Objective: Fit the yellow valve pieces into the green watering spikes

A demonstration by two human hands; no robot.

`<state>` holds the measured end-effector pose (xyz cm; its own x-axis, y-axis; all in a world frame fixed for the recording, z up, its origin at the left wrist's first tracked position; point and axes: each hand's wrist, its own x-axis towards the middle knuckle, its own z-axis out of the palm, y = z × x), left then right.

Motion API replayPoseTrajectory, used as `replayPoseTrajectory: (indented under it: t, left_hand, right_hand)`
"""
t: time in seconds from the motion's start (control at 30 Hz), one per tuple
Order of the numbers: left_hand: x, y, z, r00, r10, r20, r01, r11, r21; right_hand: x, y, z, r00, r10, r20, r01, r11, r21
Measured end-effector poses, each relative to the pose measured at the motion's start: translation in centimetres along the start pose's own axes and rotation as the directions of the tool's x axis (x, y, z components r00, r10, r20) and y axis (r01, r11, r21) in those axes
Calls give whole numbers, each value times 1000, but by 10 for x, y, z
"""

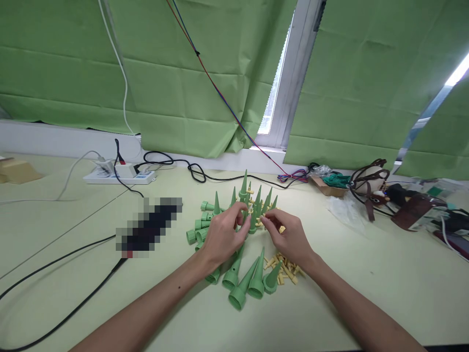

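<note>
My left hand (225, 232) is curled, thumb and fingers bent toward each other, beside an upright green plastic spike (253, 221). Whether it grips that spike or something smaller is hidden. My right hand (289, 233) makes a pinch facing the left one; what lies between its fingertips is too small to make out. Behind the hands, several green spikes (244, 188) stand point up, some with small yellow pieces at their sides. More hollow green spikes (238, 296) lie around my left hand and in front. A heap of small yellow T-shaped fittings (289, 269) sits under my right wrist.
A blurred dark device (152, 227) with a black cable lies left on the table (366, 303). Behind it is a white power strip (120, 177). A plastic bag (344, 210), a small cardboard box (328, 187) and a dark red object (417, 212) are at right. Green curtains (190, 78) hang behind.
</note>
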<state>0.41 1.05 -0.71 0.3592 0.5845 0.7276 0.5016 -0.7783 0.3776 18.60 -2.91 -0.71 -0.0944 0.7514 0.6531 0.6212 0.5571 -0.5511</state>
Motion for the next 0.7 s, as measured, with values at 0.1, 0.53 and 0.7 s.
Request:
replayPoseTrajectory:
  t: [0.1,0.53,0.7]
  left_hand:
    - [2,1,-1,994,-97,53,96,995,17]
    - [3,1,-1,891,-239,385,153,958,241]
    - [3,0,-2,872,-250,421,142,952,271]
  right_hand:
    - [0,0,0,1000,1,-2,-1,1000,0]
    - [0,0,1,1000,-2,0,2,1000,-10]
    - [-1,0,0,1000,3,12,-3,1000,0]
